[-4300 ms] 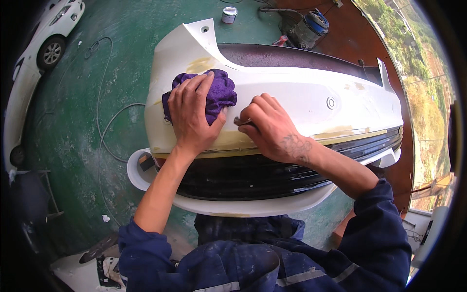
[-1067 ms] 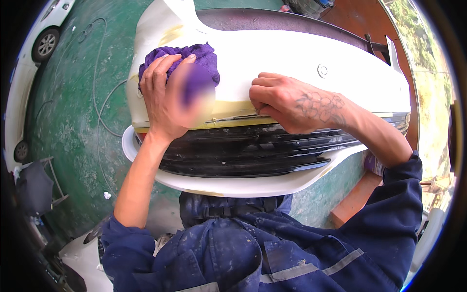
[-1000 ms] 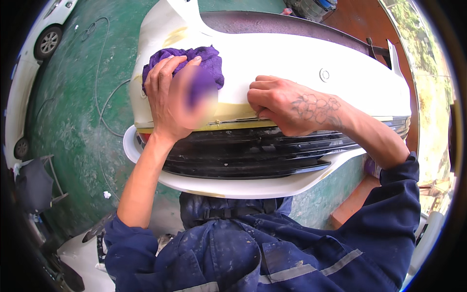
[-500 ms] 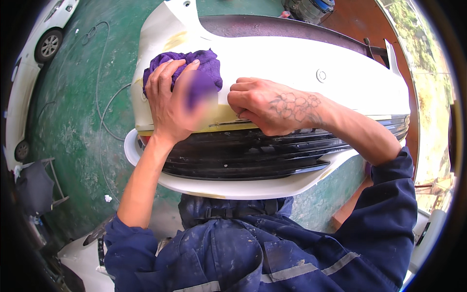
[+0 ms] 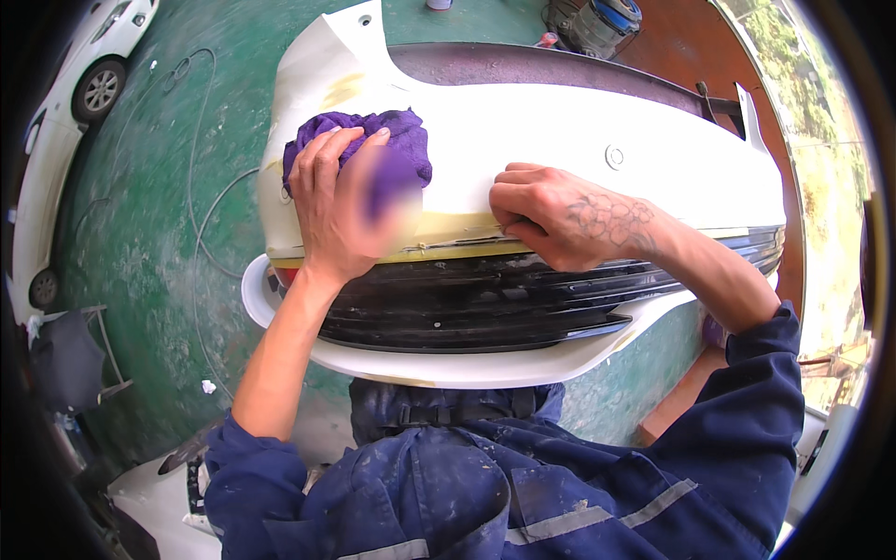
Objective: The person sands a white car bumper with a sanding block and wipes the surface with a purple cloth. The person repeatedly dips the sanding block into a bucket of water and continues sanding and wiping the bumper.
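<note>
A white car bumper (image 5: 523, 131) stretches across in front of me, with a yellowish filler strip (image 5: 457, 224) along the edge above its black slatted lower part (image 5: 448, 303). Dark marks run along that strip. On the bumper's left end lies a bunched purple cloth (image 5: 406, 145). My left hand (image 5: 341, 201) grips it with fingers curled over it and presses it on the white surface; a blurred patch covers part of this hand. Closed at the strip's right part, my right hand (image 5: 551, 215) touches the edge; whatever its fingers may hold is hidden.
A white car (image 5: 84, 121) stands at the left on the green floor (image 5: 140, 261), where a thin hose (image 5: 191, 168) winds. A blue-topped vacuum-like machine (image 5: 602, 28) is at the back. Lower left are a dark-covered stand (image 5: 70, 359) and another white car part (image 5: 159, 504).
My right hand has slid to the right along the filler strip, uncovering more of its dark marks. My left hand keeps its place on the cloth; the whole view has shifted slightly.
</note>
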`<state>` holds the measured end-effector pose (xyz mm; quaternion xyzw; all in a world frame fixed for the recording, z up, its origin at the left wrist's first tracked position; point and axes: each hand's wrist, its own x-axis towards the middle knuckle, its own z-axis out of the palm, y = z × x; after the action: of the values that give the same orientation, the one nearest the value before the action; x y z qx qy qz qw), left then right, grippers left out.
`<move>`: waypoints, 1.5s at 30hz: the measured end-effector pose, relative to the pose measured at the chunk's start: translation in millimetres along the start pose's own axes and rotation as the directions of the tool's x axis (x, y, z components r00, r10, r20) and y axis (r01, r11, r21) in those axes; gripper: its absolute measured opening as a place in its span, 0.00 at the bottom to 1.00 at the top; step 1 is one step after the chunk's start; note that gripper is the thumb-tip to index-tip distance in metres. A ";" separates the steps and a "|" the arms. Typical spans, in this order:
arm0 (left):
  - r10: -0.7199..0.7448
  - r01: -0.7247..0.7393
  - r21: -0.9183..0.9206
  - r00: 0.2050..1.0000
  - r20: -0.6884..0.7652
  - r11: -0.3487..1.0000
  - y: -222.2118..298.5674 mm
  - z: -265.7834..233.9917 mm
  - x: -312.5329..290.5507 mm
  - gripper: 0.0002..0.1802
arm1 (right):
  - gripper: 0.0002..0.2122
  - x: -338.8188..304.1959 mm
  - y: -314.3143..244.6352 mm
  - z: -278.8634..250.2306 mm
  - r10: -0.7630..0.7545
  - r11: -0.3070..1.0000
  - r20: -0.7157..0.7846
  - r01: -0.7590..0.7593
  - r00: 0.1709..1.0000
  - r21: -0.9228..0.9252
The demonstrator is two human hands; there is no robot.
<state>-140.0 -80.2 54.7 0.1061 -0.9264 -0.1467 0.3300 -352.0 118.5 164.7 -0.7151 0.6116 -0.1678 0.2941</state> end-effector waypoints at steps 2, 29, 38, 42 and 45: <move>0.001 0.000 -0.012 1.000 0.005 1.000 1.6 1.9 4.3 0.40 | 0.03 -0.9 -2.7 -4.9 0.037 0.999 0.031 -0.036 0.999 -0.029; 0.028 -0.028 -0.002 1.000 0.001 1.000 -7.9 1.4 -2.9 0.36 | 0.03 25.2 0.2 8.0 0.176 0.982 -0.273 -0.151 0.946 0.113; 0.086 -0.087 0.056 0.996 0.010 0.995 11.1 -5.3 19.1 0.23 | 0.08 -196.5 -32.3 25.2 0.670 0.742 -0.691 -0.236 0.271 0.627; 0.210 -0.201 -0.086 0.971 0.111 0.976 58.8 0.4 43.5 0.18 | 0.07 -206.4 -86.7 93.8 0.798 0.591 -0.583 -0.011 0.153 0.806; 0.349 -0.314 -0.212 0.924 0.154 0.925 113.9 18.9 70.5 0.18 | 0.11 -187.6 -118.7 126.3 0.879 0.388 -0.434 0.237 0.195 0.891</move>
<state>-217.1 9.4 120.6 -0.0980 -0.9406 -0.1824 0.2689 -220.9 337.6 164.2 -0.0281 0.6471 -0.7305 0.2164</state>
